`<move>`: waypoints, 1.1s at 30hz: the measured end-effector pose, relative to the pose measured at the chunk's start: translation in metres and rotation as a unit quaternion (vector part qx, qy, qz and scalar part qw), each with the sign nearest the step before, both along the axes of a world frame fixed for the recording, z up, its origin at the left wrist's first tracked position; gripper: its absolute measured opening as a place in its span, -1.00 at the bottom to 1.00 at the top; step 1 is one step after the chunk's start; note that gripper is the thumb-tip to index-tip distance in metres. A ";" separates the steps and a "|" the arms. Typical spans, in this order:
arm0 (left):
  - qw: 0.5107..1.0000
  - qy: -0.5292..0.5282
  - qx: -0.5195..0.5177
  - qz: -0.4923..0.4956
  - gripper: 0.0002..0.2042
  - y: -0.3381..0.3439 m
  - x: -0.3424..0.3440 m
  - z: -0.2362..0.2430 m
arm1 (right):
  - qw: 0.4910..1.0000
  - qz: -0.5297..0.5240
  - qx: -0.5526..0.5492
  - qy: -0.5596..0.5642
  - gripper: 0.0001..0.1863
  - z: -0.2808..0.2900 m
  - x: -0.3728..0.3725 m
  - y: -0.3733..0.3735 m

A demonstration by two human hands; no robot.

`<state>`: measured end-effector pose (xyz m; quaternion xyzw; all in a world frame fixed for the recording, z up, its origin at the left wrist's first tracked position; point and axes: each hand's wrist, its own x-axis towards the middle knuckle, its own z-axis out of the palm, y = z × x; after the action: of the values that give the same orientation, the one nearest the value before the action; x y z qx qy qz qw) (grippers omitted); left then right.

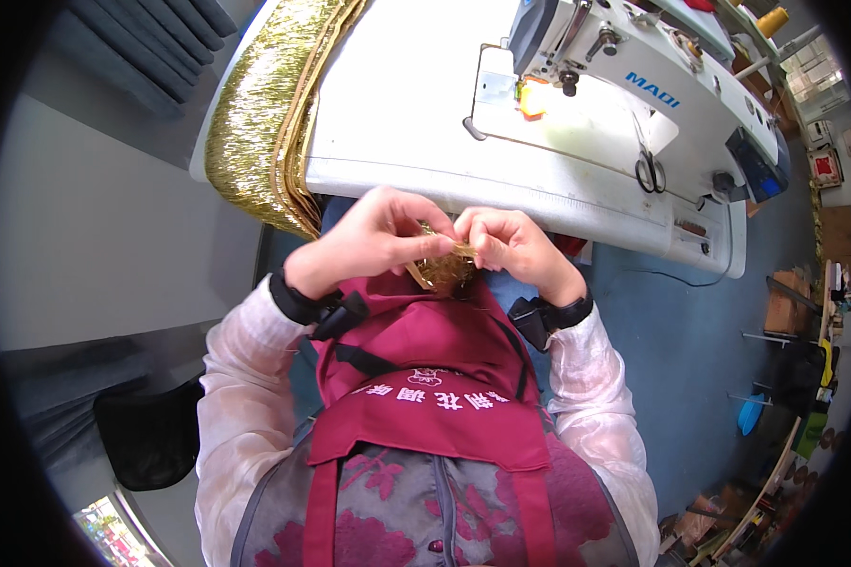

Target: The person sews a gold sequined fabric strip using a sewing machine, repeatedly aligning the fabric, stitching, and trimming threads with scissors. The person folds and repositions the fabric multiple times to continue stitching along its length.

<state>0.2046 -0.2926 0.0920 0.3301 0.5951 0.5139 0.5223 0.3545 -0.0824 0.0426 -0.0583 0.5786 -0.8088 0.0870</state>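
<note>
Over my lap, just off the table's front edge, my left hand (388,236) and my right hand (512,248) meet with fingertips pinched together. Between them is the edge of a piece of gold tinsel fringe (447,272), whose shiny strands hang down onto my dark red apron (425,326). The exact spot where the fingers grip is partly hidden by the fingers themselves. To the left, a thick stack of gold tinsel fringe (251,109) drapes over the table edge, its bound edges lying together.
A white sewing machine (633,71) stands on the white table (388,113) at the right. Black-handled scissors (649,172) lie by its base. A black chair (147,430) is at lower left. Boxes (787,302) and shelves line the far right.
</note>
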 end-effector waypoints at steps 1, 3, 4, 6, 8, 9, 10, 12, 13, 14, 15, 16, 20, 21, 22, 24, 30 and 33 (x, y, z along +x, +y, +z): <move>0.998 0.029 0.063 0.011 -0.89 0.000 -0.004 0.006 | 0.999 -0.019 0.040 0.018 -0.56 -0.002 -0.004 -0.005; 0.974 0.220 0.045 0.002 -0.92 -0.015 -0.022 0.026 | 0.995 -0.048 0.080 0.047 -0.59 0.000 -0.007 -0.009; 0.948 0.316 0.045 -0.002 -0.93 -0.022 -0.032 0.037 | 0.991 -0.063 0.093 0.069 -0.60 0.002 -0.007 -0.009; 0.910 0.412 0.047 0.021 -0.94 -0.033 -0.052 0.056 | 0.975 -0.129 0.167 0.076 -0.67 0.006 0.000 -0.011; 0.829 0.553 0.049 0.063 -0.93 -0.033 -0.077 0.070 | 0.933 -0.222 0.269 0.093 -0.74 0.010 0.015 -0.015; 0.774 0.628 0.030 0.078 -0.94 -0.032 -0.090 0.077 | 0.909 -0.264 0.300 0.115 -0.78 0.008 0.021 -0.020; 0.758 0.645 0.038 0.092 -0.92 -0.023 -0.105 0.082 | 0.904 -0.289 0.302 0.096 -0.86 0.006 0.030 -0.026; 0.597 0.794 0.055 0.094 -0.91 0.008 -0.132 0.081 | 0.878 -0.338 0.325 0.100 -0.86 -0.002 0.048 -0.041; 0.624 0.775 0.075 0.071 -0.90 0.034 -0.144 0.074 | 0.870 -0.359 0.328 0.079 -0.88 -0.008 0.056 -0.048; 0.630 0.764 0.128 0.050 -0.89 0.064 -0.153 0.062 | 0.873 -0.397 0.282 0.028 -0.91 -0.016 0.064 -0.056; 0.662 0.741 0.113 0.009 -0.90 0.095 -0.158 0.046 | 0.875 -0.412 0.252 0.020 -0.90 -0.025 0.071 -0.058; 0.680 0.719 0.140 -0.025 -0.91 0.127 -0.159 0.027 | 0.882 -0.418 0.216 -0.005 -0.89 -0.037 0.076 -0.059; 0.769 0.617 0.087 -0.145 -0.87 0.213 -0.147 -0.047 | 0.911 -0.357 -0.037 -0.205 -0.78 -0.087 0.092 -0.053; 0.791 0.586 0.083 -0.157 -0.84 0.223 -0.145 -0.059 | 0.909 -0.339 -0.060 -0.236 -0.78 -0.098 0.094 -0.049; 0.810 0.558 0.048 -0.171 -0.81 0.232 -0.145 -0.067 | 0.899 -0.324 -0.078 -0.284 -0.77 -0.107 0.093 -0.047; 0.827 0.525 0.032 -0.197 -0.75 0.244 -0.151 -0.072 | 0.894 -0.291 -0.133 -0.313 -0.77 -0.115 0.088 -0.040; 0.845 0.489 0.030 -0.214 -0.73 0.251 -0.164 -0.075 | 0.768 -0.294 0.564 0.080 -0.80 -0.052 0.064 0.012; 0.853 0.475 0.027 -0.216 -0.72 0.254 -0.169 -0.082 | 0.758 -0.312 0.557 0.134 -0.83 -0.017 0.027 0.055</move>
<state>0.0358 -0.0383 0.0096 0.6683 0.6700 0.1850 0.2649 0.3816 -0.0273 0.0260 0.0759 0.9189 -0.3106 -0.2312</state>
